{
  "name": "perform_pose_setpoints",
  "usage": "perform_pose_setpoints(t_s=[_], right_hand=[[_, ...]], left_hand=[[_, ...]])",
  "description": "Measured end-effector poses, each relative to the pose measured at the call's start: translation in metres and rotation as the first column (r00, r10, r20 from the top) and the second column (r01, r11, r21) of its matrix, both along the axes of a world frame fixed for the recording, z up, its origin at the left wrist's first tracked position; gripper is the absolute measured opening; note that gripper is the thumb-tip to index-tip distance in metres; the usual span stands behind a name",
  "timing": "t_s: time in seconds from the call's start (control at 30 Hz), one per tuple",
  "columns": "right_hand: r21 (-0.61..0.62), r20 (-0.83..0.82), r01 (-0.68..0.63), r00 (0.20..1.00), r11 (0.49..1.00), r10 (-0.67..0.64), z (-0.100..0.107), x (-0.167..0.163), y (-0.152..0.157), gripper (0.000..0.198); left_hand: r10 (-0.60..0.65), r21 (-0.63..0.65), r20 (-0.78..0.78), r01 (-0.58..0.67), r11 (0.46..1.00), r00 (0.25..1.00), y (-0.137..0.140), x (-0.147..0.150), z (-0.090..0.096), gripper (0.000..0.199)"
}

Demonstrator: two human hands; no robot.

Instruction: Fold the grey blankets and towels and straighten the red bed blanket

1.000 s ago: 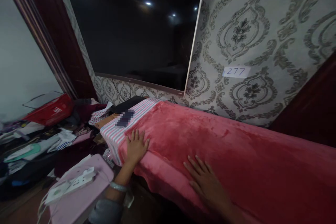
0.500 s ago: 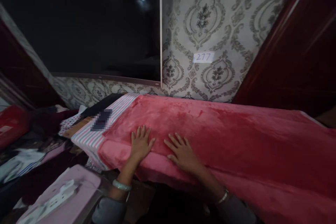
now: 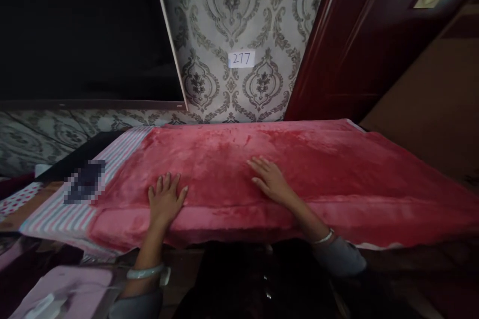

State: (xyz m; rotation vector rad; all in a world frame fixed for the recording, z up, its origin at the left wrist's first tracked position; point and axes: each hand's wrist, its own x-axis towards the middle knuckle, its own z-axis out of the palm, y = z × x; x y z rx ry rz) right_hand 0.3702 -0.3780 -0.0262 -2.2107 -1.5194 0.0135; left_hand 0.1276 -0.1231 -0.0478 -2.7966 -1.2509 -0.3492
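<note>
A red plush blanket (image 3: 224, 184) lies spread over a long surface and hangs over its front edge. My left hand (image 3: 164, 202) rests flat on the blanket near its left end, fingers spread. Farther right and a little deeper in, my right hand (image 3: 272, 179) lies palm down on the same plush cloth, its fingers stretched out. Neither hand grips anything. Under the blanket's left end shows a striped cloth (image 3: 116, 157), on which a dark pixelated object (image 3: 85, 182) lies; its kind cannot be made out.
Behind the surface hangs a large dark television (image 3: 82, 35) on patterned wallpaper. A paper label (image 3: 241, 59) reads 277. To the right stands a dark red door frame (image 3: 337, 50). A pink seat-like object (image 3: 82, 284) is at lower left, and a dotted cloth (image 3: 20, 202) lies at far left.
The view has turned to the right. My hands have moved apart, the right one going rightward and farther in over the blanket. Both stay open on the cloth.
</note>
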Motion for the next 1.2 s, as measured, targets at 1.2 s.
perform_pose_setpoints(t_s=[1.2], right_hand=[[0.292,0.059,0.334,0.929,0.896,-0.366,-0.058,0.013,-0.121,0.042]], left_hand=[[-0.705,0.092,0.103,0.699,0.71,0.702,-0.14,0.091,-0.024,0.05]])
